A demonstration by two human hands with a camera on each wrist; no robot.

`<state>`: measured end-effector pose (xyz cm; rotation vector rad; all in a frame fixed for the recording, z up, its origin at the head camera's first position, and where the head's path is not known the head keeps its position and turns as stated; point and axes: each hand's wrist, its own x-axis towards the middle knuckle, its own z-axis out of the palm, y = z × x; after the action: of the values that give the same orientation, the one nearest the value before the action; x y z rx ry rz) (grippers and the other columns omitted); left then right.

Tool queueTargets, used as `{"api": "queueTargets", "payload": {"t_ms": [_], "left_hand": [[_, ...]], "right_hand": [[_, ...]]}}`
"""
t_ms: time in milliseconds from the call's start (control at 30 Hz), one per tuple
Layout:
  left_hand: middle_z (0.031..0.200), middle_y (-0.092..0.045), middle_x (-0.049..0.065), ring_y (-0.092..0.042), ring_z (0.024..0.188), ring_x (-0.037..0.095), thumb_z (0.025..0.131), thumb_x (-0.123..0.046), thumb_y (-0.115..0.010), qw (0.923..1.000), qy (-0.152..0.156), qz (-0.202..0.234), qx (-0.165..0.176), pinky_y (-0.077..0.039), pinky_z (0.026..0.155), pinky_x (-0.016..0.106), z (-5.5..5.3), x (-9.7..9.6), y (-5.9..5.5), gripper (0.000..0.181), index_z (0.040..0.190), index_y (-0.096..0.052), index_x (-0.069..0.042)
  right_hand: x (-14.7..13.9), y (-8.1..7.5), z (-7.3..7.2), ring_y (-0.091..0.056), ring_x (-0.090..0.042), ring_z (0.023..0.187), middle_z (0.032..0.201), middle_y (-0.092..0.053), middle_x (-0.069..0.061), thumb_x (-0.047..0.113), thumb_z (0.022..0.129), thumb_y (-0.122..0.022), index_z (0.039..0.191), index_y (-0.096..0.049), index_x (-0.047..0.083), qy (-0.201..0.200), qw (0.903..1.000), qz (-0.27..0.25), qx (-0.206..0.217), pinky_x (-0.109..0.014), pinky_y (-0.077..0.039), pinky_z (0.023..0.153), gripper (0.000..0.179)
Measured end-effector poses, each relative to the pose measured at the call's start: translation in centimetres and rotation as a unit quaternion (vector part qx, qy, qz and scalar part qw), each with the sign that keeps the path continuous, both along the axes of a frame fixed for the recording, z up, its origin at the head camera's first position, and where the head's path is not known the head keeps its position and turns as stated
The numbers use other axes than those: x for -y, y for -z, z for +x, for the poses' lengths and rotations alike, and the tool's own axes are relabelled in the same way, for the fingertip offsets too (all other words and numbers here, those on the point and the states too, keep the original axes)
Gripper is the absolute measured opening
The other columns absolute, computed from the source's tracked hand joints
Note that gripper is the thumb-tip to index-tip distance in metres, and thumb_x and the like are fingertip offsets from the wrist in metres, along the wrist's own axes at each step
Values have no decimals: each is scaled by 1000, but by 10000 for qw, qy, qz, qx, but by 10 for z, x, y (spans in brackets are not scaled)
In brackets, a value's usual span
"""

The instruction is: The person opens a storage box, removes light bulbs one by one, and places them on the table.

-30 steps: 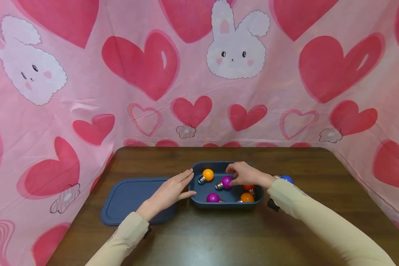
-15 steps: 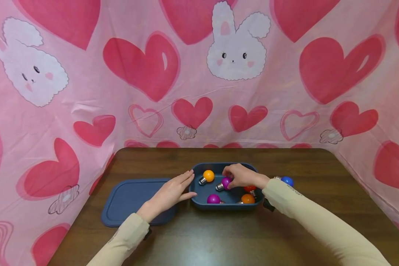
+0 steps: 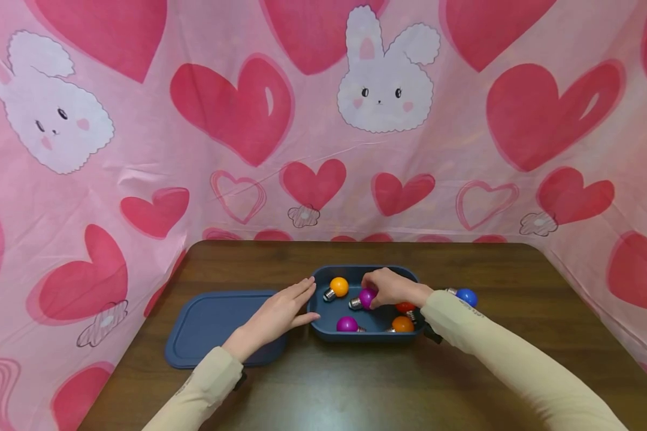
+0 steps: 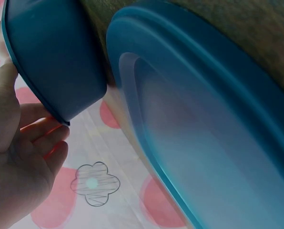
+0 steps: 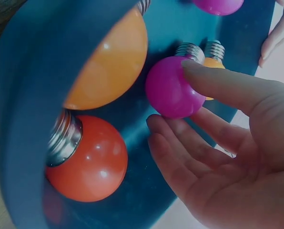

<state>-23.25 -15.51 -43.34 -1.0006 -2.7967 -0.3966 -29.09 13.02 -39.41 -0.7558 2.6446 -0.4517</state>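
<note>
Pale cloth (image 4: pixel 127 181) with pink hearts along the bottom of the left wrist view; dark blue box (image 4: pixel 61 57) at upper left, matching lid (image 4: pixel 204 143) across the right side. Left hand (image 4: pixel 25 148) at lower left, gripping nothing, fingertips just touching the box's rim. Perhaps too light a touch to steady the box if bumped. In the right wrist view, purple bulb (image 5: pixel 170 90) near centre, inside the box, pinched between thumb and fingers of the right hand (image 5: pixel 247 162). Orange bulb (image 5: pixel 116 62) and red bulb (image 5: pixel 92 162) at left, second purple bulb (image 5: pixel 220 5) at the top edge, yellow bulb (image 5: pixel 211 63) partly hidden behind the thumb. Could slip from the pinch, being round and glossy, and roll into a neighbour. In the head view, blue bulb (image 3: pixel 468 297) on the wooden tabletop (image 3: pixel 323 389), right of the box. Compared with a second earlier, right hand and sleeve (image 3: pixel 517 353) slightly farther left; left hand and bulbs practically unmoved.
</note>
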Motion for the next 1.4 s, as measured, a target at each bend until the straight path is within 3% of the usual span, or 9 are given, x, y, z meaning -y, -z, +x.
{"api": "queueTargets", "payload": {"t_ms": [333, 700, 1400], "left_hand": [[156, -44, 12, -50, 138, 31, 93, -45, -64, 9999, -43, -39, 105, -50, 106, 46, 0, 0, -1, 70, 147, -47, -4], [156, -43, 12, -51, 138, 32, 93, -46, -63, 10000, -33, -37, 60, -51, 105, 46, 0, -1, 0, 71, 147, -47, -3], [157, -43, 11, -49, 139, 32, 93, -45, -64, 9998, -98, 36, 196, -50, 106, 46, 0, 0, 1, 70, 148, -46, -4]], "right_hand": [[0, 1, 2, -61, -20, 95, 110, -69, -12, 14, 82, -80, 113, -66, 5, 143, 9999, -22, 24, -38, -59, 89, 35], [-12, -3, 3, -63, -16, 86, 102, -71, -10, 17, 82, -81, 110, -66, 3, 42, 9986, -488, -189, -32, -61, 81, 34], [-53, -29, 13, -69, -21, 84, 102, -72, -16, 16, 82, -79, 110, -65, -2, 173, 9912, -1081, -744, -35, -63, 76, 36]]}}
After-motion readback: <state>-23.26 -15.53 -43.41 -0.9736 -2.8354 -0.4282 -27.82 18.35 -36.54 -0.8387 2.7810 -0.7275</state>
